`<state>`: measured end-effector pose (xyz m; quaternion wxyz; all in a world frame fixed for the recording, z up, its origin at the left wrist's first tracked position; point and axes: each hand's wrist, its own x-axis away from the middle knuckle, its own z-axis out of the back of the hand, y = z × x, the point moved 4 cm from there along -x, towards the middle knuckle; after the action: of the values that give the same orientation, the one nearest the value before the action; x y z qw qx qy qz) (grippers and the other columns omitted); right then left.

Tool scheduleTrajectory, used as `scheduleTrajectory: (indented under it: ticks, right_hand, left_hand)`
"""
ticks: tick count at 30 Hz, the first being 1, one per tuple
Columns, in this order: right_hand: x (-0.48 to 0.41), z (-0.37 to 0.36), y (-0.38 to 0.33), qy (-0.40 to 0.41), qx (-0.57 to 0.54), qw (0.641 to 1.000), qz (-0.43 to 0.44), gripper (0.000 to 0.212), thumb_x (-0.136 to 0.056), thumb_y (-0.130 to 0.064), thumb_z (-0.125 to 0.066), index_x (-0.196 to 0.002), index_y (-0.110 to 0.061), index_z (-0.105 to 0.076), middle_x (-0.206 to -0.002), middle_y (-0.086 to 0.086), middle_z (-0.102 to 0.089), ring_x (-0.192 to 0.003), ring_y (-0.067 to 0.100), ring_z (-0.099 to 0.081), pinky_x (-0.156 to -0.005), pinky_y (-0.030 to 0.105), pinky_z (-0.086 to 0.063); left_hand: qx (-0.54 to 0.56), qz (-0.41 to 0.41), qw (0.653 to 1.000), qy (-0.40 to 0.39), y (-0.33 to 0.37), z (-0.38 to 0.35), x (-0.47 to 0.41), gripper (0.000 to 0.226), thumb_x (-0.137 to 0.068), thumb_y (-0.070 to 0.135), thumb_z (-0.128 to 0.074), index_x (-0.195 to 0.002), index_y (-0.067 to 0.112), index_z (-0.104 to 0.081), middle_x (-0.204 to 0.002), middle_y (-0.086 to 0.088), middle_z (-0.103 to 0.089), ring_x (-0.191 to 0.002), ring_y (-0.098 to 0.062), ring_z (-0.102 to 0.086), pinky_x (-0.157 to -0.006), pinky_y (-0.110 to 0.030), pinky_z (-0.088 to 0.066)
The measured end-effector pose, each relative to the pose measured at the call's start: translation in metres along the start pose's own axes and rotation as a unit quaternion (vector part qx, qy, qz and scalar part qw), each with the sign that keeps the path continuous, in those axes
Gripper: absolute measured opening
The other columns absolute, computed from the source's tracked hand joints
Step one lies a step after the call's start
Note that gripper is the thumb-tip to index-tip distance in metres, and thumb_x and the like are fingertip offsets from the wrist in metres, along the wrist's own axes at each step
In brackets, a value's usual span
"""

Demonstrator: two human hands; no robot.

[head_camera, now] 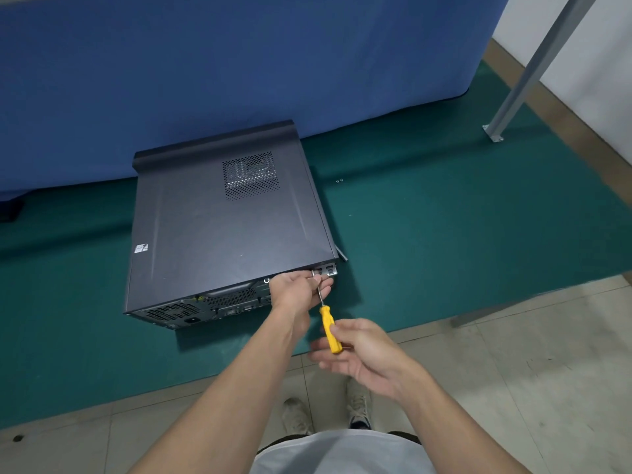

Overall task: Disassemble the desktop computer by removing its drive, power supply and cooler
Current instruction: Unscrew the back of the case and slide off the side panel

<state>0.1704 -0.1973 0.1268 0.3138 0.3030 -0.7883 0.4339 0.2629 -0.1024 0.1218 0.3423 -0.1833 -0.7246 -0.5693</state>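
A dark grey desktop computer case lies on its side on the green mat, side panel closed, its rear ports and fan grille facing me. A yellow-handled screwdriver points up at the case's rear right corner. My left hand pinches the metal shaft near its tip, against the rear edge of the case. My right hand holds the yellow handle lightly between thumb and fingers, the other fingers spread. The drive, power supply and cooler are hidden inside the case.
Two small screws lie on the green mat to the right of the case. A blue cloth hangs behind it. A grey metal leg stands at the right. My shoes are on the tiled floor.
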Motion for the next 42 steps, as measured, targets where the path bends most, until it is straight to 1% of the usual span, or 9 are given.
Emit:
scheduleTrajectory:
  ticks: [4,8,16,23,30,34,37,39,42]
  right_hand:
    - [0.000,-0.010,0.000,0.062,0.144,0.985,0.070,0.005,-0.095,-0.003,-0.055,-0.100,-0.002,-0.056,-0.086,0.016,-0.068,-0.063,0.021,-0.069,-0.045,0.022,-0.046]
    - [-0.003,-0.014,0.000,0.185,0.327,0.916,0.140,0.013,-0.086,-0.014,-0.070,-0.087,-0.013,-0.057,-0.080,0.007,-0.070,-0.052,0.009,-0.067,-0.040,0.019,-0.044]
    - [0.000,-0.010,0.001,-0.055,0.035,0.998,0.006,0.015,-0.099,-0.007,-0.047,-0.111,0.001,-0.055,-0.090,0.017,-0.069,-0.075,0.030,-0.070,-0.050,0.027,-0.050]
    - [-0.002,-0.007,-0.006,0.173,0.353,0.909,0.139,0.014,-0.086,-0.011,-0.067,-0.095,-0.015,-0.057,-0.076,0.004,-0.068,-0.055,0.015,-0.069,-0.046,0.023,-0.050]
    - [-0.001,-0.007,0.003,-0.057,0.024,0.998,-0.005,0.020,-0.097,-0.003,-0.049,-0.116,0.000,-0.051,-0.096,0.020,-0.068,-0.082,0.035,-0.069,-0.059,0.035,-0.054]
    - [0.003,-0.014,-0.003,0.006,0.172,0.983,0.065,0.017,-0.094,0.002,-0.054,-0.109,-0.004,-0.053,-0.089,0.015,-0.067,-0.069,0.028,-0.070,-0.057,0.029,-0.054]
    - [0.003,-0.015,-0.006,0.117,0.357,0.919,0.120,0.020,-0.088,-0.006,-0.065,-0.102,-0.014,-0.054,-0.089,0.010,-0.068,-0.056,0.015,-0.070,-0.050,0.021,-0.053]
    - [0.003,-0.015,-0.003,0.124,0.351,0.919,0.133,0.019,-0.087,-0.007,-0.067,-0.100,-0.014,-0.054,-0.089,0.011,-0.068,-0.055,0.014,-0.069,-0.047,0.018,-0.049]
    - [0.002,-0.013,0.001,0.029,0.164,0.983,0.075,0.009,-0.094,-0.006,-0.058,-0.103,-0.005,-0.056,-0.093,0.017,-0.067,-0.069,0.024,-0.070,-0.058,0.029,-0.054]
  left_hand:
    - [0.051,-0.001,0.998,-0.022,-0.002,0.002,0.004,0.010,-0.093,-0.014,-0.051,-0.099,-0.010,-0.058,-0.087,-0.023,-0.068,-0.077,-0.028,-0.071,-0.066,-0.027,-0.061]
    - [-0.010,-0.035,0.998,0.042,-0.005,0.005,0.004,0.010,-0.085,-0.010,-0.067,-0.091,-0.003,-0.065,-0.084,-0.017,-0.072,-0.074,-0.022,-0.074,-0.063,-0.024,-0.059]
    - [0.050,-0.009,0.999,-0.012,-0.002,0.000,0.004,0.013,-0.095,-0.015,-0.046,-0.095,-0.005,-0.054,-0.087,-0.023,-0.066,-0.077,-0.028,-0.070,-0.066,-0.026,-0.060]
    - [-0.007,-0.035,0.998,0.050,-0.004,0.007,0.004,0.012,-0.085,-0.010,-0.067,-0.092,-0.001,-0.063,-0.088,-0.019,-0.071,-0.081,-0.026,-0.074,-0.068,-0.028,-0.059]
    - [0.051,-0.003,0.999,0.009,-0.001,0.001,0.005,0.011,-0.094,-0.015,-0.048,-0.096,-0.007,-0.056,-0.087,-0.022,-0.066,-0.074,-0.026,-0.069,-0.063,-0.024,-0.060]
    - [0.056,-0.010,0.998,0.009,-0.003,0.004,0.006,0.008,-0.090,-0.013,-0.058,-0.097,-0.011,-0.061,-0.087,-0.023,-0.069,-0.077,-0.026,-0.071,-0.067,-0.026,-0.060]
    - [-0.006,-0.035,0.998,0.050,-0.003,0.004,0.008,0.009,-0.083,-0.010,-0.068,-0.085,-0.002,-0.066,-0.084,-0.018,-0.072,-0.077,-0.024,-0.072,-0.073,-0.030,-0.060]
    - [-0.011,-0.034,0.997,0.067,-0.003,0.003,0.007,0.015,-0.084,-0.012,-0.065,-0.083,0.003,-0.063,-0.083,-0.016,-0.071,-0.078,-0.023,-0.073,-0.072,-0.030,-0.060]
    - [0.037,-0.013,0.998,0.045,-0.001,0.000,0.007,0.017,-0.089,-0.017,-0.054,-0.089,0.000,-0.056,-0.086,-0.020,-0.068,-0.076,-0.025,-0.071,-0.065,-0.026,-0.061]
